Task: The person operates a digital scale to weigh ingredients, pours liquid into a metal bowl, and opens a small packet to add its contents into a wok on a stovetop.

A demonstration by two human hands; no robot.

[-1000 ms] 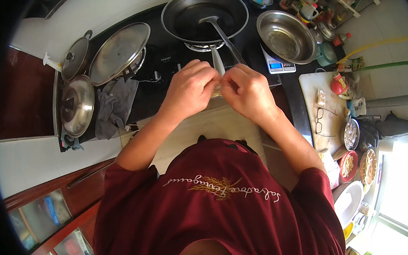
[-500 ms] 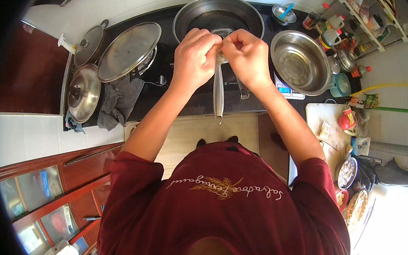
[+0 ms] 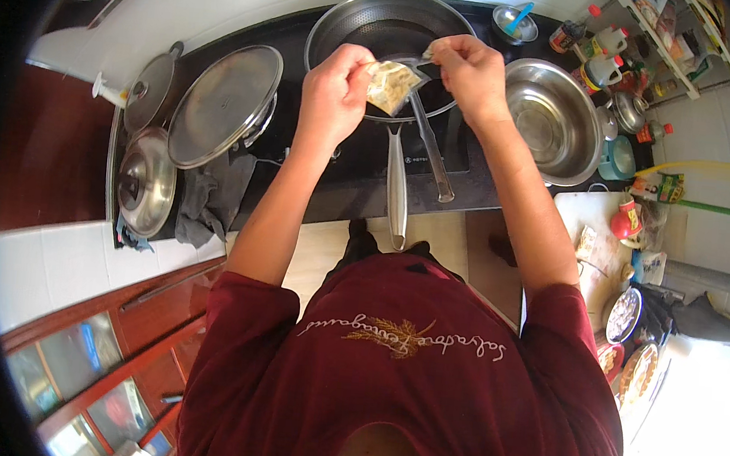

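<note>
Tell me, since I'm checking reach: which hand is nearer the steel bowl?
Right. The right hand is just left of the steel bowl, pinching the packet; the left hand holds the packet's far side.

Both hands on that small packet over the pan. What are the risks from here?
1. The small clear packet is pinched between the left hand and right hand near the rim of the dark pan; a sudden tear might scatter the contents onto the black cooktop.
2. The pan's long handle juts past the counter edge toward the person's body; a bump may tip it.
</note>
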